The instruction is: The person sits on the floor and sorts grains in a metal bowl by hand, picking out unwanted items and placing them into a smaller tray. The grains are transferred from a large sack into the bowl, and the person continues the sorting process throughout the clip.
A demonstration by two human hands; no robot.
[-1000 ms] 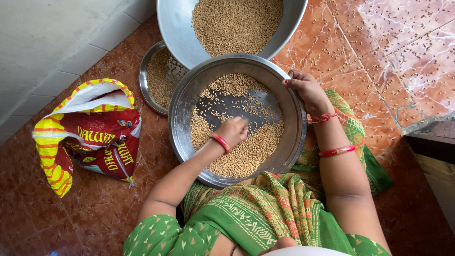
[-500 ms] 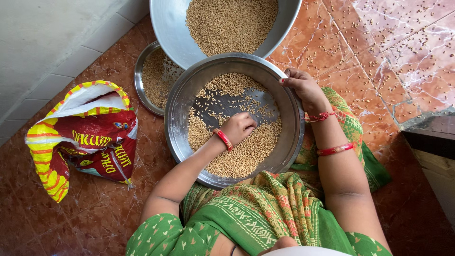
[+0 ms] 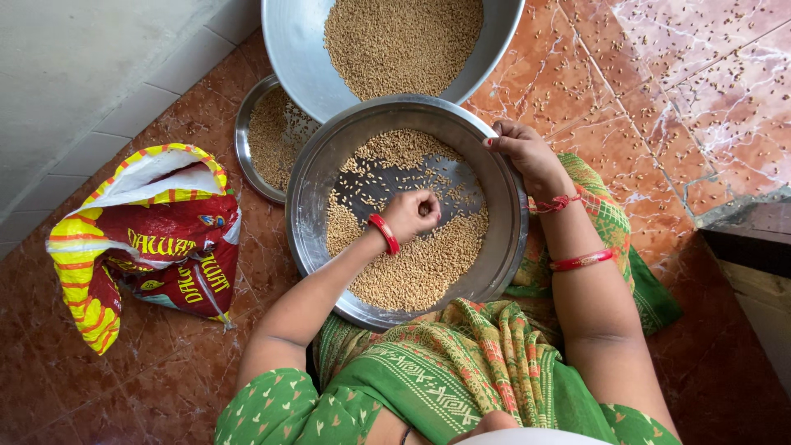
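A wide steel plate [image 3: 316, 169] rests on my lap, tilted a little. Brown wheat grains [image 3: 412, 272] are heaped along its near side, a smaller heap lies at the far side, and bare metal shows between them. My left hand [image 3: 414, 213], with a red bangle at the wrist, is in the middle of the plate, its fingers curled into a loose fist around a few grains. My right hand [image 3: 527, 156] grips the plate's right rim, thumb on the inside.
A large steel bowl [image 3: 292, 49] full of grain sits beyond the plate, overlapping a smaller steel plate [image 3: 245, 144] of grain at its left. A red and yellow sack [image 3: 148, 239] lies open on the brown tiled floor at left. Loose grains dot the tiles at right.
My left hand has drawn its fingers in from the grain and curled them into a fist near the bare middle of the plate. My right hand stays on the rim.
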